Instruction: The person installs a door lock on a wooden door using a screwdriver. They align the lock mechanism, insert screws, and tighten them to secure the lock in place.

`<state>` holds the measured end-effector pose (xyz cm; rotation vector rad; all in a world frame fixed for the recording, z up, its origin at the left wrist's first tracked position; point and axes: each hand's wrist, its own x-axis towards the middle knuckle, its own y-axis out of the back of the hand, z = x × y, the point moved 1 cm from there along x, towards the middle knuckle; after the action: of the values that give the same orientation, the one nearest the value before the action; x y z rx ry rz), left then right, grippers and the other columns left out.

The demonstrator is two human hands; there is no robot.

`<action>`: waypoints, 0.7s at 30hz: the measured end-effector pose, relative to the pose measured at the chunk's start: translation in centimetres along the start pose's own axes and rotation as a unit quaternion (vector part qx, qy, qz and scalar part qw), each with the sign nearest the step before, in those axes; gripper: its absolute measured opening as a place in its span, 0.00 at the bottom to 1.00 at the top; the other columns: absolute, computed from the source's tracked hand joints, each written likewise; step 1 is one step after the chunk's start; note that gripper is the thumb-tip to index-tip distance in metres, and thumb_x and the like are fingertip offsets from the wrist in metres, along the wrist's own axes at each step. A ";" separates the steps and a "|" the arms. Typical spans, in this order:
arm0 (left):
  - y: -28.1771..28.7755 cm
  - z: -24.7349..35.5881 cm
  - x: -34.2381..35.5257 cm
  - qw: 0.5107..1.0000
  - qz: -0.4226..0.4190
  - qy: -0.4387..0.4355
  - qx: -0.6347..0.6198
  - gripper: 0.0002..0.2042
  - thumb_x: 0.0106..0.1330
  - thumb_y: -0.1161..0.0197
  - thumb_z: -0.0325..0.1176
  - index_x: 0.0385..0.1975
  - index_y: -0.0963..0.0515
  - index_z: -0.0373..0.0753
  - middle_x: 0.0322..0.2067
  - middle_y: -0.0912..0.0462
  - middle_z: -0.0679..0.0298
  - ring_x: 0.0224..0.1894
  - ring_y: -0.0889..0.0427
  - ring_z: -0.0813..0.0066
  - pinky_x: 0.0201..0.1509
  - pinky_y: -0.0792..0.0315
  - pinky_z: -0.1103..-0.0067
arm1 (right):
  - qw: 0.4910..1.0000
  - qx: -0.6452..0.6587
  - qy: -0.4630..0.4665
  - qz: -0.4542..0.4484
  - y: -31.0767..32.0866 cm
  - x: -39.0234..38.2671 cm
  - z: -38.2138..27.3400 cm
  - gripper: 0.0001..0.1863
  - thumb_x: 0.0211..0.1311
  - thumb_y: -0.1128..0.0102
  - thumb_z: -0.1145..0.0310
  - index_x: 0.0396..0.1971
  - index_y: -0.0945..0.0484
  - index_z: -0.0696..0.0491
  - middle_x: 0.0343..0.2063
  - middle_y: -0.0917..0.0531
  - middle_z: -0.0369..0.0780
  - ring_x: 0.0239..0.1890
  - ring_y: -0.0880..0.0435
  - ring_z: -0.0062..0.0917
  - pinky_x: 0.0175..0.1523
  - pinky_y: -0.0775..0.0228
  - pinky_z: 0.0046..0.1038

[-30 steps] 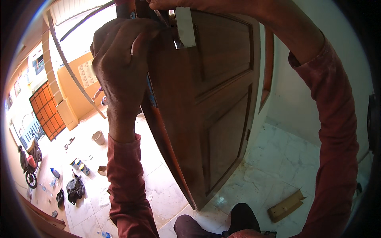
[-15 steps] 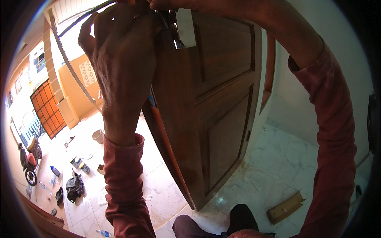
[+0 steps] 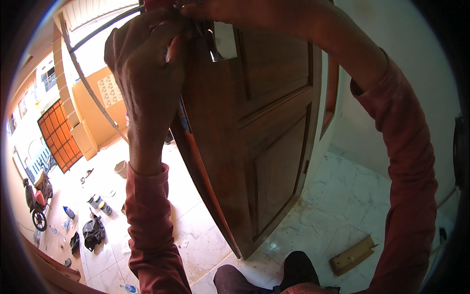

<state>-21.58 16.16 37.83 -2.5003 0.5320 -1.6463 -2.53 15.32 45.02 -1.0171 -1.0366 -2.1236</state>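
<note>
A brown panelled wooden door [image 3: 215,142] stands ajar before me. Near its free edge, high in view, a shiny metal lock plate [image 3: 225,43] is partly covered by my right hand. My left hand [image 3: 149,68] is raised at that edge, its fingers curled closed. By its fingertips a small red piece [image 3: 156,4] shows; what it belongs to is cut off by the upper border. My right hand [image 3: 230,11] reaches across the top of the door, fingertips pressed together close to the left hand's. Whatever they grip is hidden in shadow.
On the tiled floor inside lies an open cardboard box [image 3: 352,255]. Outside to the left are paint cans [image 3: 99,203], a black plastic bag [image 3: 93,232], a bucket [image 3: 121,169], a water bottle [image 3: 128,288] and a parked motorbike [image 3: 39,201]. A white wall [image 3: 391,98] rises at the right.
My left hand has turned and shifted slightly, with its fingers curled more tightly. A red piece now shows by its fingertips. My right forearm has moved a little left. The door looks unchanged.
</note>
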 end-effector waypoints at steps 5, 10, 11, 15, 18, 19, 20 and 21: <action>-1.2 0.8 -0.9 0.998 0.026 0.055 -0.017 0.07 0.59 0.29 0.28 0.36 0.13 0.45 0.45 0.14 0.69 0.54 0.21 0.69 0.69 0.41 0.63 | 1.000 0.003 0.020 -0.002 0.3 -0.4 0.2 0.21 0.70 0.46 0.59 0.26 0.27 0.63 0.35 0.22 0.53 0.38 0.19 0.41 0.49 0.27 0.44; -1.2 0.7 -0.7 0.998 0.070 0.010 0.000 0.07 0.60 0.30 0.26 0.37 0.14 0.44 0.43 0.13 0.69 0.54 0.19 0.69 0.67 0.38 0.64 | 0.999 0.005 -0.013 -0.041 0.2 0.3 1.2 0.15 0.68 0.44 0.63 0.32 0.26 0.63 0.38 0.23 0.52 0.42 0.20 0.43 0.52 0.28 0.44; -1.1 0.8 -0.7 0.998 0.062 0.016 0.005 0.07 0.61 0.30 0.26 0.38 0.14 0.44 0.42 0.12 0.68 0.53 0.19 0.69 0.66 0.36 0.65 | 1.000 0.000 0.013 -0.018 0.0 0.1 1.6 0.15 0.68 0.43 0.63 0.33 0.26 0.63 0.39 0.23 0.52 0.43 0.20 0.43 0.52 0.28 0.44; -0.4 1.4 -1.0 0.991 0.083 0.083 -0.071 0.08 0.61 0.31 0.23 0.38 0.13 0.43 0.39 0.12 0.68 0.49 0.17 0.70 0.61 0.31 0.70 | 0.996 -0.008 0.085 0.039 -0.1 -0.7 2.1 0.14 0.68 0.43 0.64 0.35 0.26 0.63 0.39 0.23 0.51 0.44 0.20 0.43 0.53 0.28 0.43; 0.1 1.8 -0.9 0.989 0.083 0.091 -0.075 0.08 0.60 0.29 0.22 0.37 0.13 0.43 0.37 0.12 0.67 0.48 0.17 0.70 0.60 0.30 0.72 | 0.995 0.056 0.069 -0.041 0.4 0.5 1.7 0.15 0.68 0.43 0.63 0.32 0.24 0.63 0.39 0.21 0.52 0.43 0.19 0.43 0.53 0.27 0.44; 0.2 1.7 -0.8 0.987 0.069 0.116 -0.090 0.08 0.60 0.29 0.23 0.37 0.13 0.43 0.37 0.12 0.67 0.48 0.17 0.70 0.60 0.30 0.71 | 0.982 0.102 0.029 -0.156 3.0 0.5 0.9 0.16 0.68 0.43 0.62 0.31 0.24 0.63 0.38 0.21 0.52 0.43 0.18 0.43 0.53 0.27 0.44; 0.2 1.5 -0.7 0.983 0.056 0.140 -0.106 0.08 0.60 0.28 0.23 0.37 0.13 0.43 0.37 0.12 0.67 0.48 0.17 0.69 0.61 0.30 0.71 | 0.980 0.103 0.022 -0.167 3.0 0.0 0.4 0.17 0.68 0.43 0.62 0.29 0.24 0.63 0.37 0.20 0.53 0.42 0.17 0.43 0.53 0.27 0.44; 0.3 1.3 -0.4 0.991 0.052 0.088 -0.082 0.08 0.60 0.28 0.24 0.37 0.13 0.44 0.36 0.12 0.67 0.48 0.17 0.69 0.61 0.30 0.71 | 0.978 0.105 0.015 -0.178 3.4 -0.4 -0.2 0.18 0.68 0.43 0.61 0.28 0.24 0.63 0.36 0.20 0.53 0.42 0.17 0.43 0.53 0.26 0.44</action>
<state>-20.65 15.89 36.86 -2.3990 0.8338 -1.8639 0.11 13.35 46.01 -0.7394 -1.4831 -2.2334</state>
